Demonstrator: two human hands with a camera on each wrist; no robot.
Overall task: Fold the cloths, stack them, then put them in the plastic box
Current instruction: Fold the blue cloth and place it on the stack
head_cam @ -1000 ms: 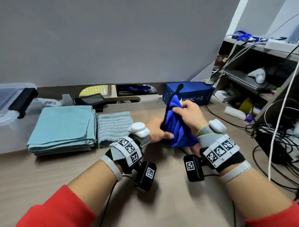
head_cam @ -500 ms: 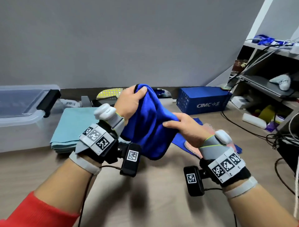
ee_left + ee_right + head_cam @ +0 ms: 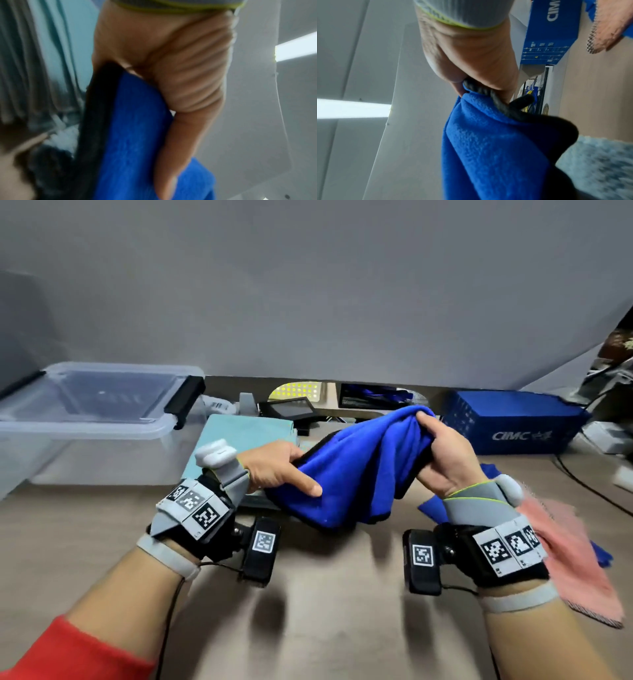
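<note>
A blue cloth with black edging (image 3: 356, 470) hangs above the table between both hands. My left hand (image 3: 277, 465) pinches its left edge, thumb on top; the left wrist view shows the thumb pressed on the blue cloth (image 3: 130, 135). My right hand (image 3: 442, 453) grips the bunched right end higher up, and the right wrist view shows the fingers curled round the black hem of the blue cloth (image 3: 488, 148). A stack of folded teal cloths (image 3: 246, 433) lies behind my left hand. The clear plastic box (image 3: 85, 433) stands at the far left.
A pink cloth (image 3: 575, 556) and another blue cloth (image 3: 431, 508) lie on the table by my right wrist. A blue cardboard box (image 3: 513, 426) stands at the back right, with small devices (image 3: 287, 409) along the back edge. Cables run at the far right.
My left hand has come down from the cloth's raised top to its left edge. My right hand has lifted and gripped the right end, so the cloth is stretched between the hands.
</note>
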